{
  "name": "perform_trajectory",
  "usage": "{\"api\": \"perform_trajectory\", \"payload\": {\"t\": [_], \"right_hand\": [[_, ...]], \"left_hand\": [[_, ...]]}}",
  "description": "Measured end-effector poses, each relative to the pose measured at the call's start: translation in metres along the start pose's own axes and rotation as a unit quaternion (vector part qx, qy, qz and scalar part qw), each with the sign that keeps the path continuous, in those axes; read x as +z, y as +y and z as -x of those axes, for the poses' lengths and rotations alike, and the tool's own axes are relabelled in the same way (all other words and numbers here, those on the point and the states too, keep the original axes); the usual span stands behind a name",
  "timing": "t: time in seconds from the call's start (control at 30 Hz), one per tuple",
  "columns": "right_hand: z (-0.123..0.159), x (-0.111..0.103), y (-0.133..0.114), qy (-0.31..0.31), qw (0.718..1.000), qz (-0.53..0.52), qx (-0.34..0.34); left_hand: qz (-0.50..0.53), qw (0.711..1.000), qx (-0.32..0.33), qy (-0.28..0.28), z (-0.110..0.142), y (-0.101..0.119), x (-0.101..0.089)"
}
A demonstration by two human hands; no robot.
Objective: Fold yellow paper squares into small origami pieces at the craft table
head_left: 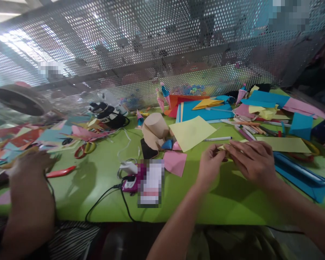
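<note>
My left hand [210,164] and my right hand [253,159] meet over the green table [97,195], right of centre. Both are closed in a pinch on a small folded piece of pale yellow paper [224,147], which my fingers mostly hide. My right hand lies over its right part with fingers pressed flat along it. A white pen [218,138] lies just behind my hands. A yellow sheet [192,132] rests beyond it.
Another person's arm [29,195] reaches over the table at the left, beside red-handled scissors [60,172]. A pink sheet [174,161], a beige paper cylinder [155,129], cables, a blue box [300,175] and heaps of coloured paper lie around. A perforated metal screen closes the back.
</note>
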State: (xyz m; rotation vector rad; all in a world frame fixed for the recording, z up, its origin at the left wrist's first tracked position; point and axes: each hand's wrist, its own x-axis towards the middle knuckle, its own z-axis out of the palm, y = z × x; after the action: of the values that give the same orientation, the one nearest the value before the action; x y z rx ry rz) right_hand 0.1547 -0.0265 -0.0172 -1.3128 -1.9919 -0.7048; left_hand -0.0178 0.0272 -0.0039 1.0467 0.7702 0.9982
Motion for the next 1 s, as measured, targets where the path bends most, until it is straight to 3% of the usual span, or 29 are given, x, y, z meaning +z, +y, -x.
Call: {"api": "perform_trajectory", "payload": {"t": [0.17,0.3,0.47,0.53,0.6,0.67,0.73,0.8,0.9,1.0], "right_hand": [[0.000,0.003,-0.002,0.000,1.000,-0.009,0.015],[-0.002,0.001,0.003,-0.024,0.997,-0.068,0.029],[0.001,-0.011,0.005,0.053,0.989,-0.114,0.072],[0.002,-0.013,-0.001,0.044,0.978,-0.183,0.095],[0.002,-0.010,-0.007,-0.027,0.941,-0.296,0.159],[0.001,-0.002,-0.010,-0.089,0.862,-0.424,0.262],[0.003,0.007,-0.008,-0.078,0.768,-0.528,0.354],[0.006,0.016,-0.002,-0.019,0.694,-0.590,0.413],[0.010,0.024,0.010,0.057,0.640,-0.600,0.476],[0.011,0.024,0.017,0.080,0.630,-0.585,0.503]], "left_hand": [[-0.013,1.000,0.007,-0.026,0.003,0.005,-0.002],[-0.045,0.999,0.015,-0.014,0.000,-0.001,-0.004],[-0.061,0.994,0.047,0.083,-0.006,-0.005,-0.006],[-0.058,0.988,0.070,0.122,-0.007,-0.004,-0.006],[-0.052,0.984,0.089,0.142,-0.006,-0.003,-0.005],[-0.050,0.984,0.103,0.139,-0.005,-0.004,-0.003],[-0.064,0.984,0.118,0.117,-0.003,-0.007,0.000],[-0.110,0.981,0.135,0.082,0.000,-0.011,0.002],[-0.209,0.965,0.156,0.012,0.003,-0.018,0.003],[-0.248,0.955,0.155,-0.039,0.003,-0.021,0.001]]}}
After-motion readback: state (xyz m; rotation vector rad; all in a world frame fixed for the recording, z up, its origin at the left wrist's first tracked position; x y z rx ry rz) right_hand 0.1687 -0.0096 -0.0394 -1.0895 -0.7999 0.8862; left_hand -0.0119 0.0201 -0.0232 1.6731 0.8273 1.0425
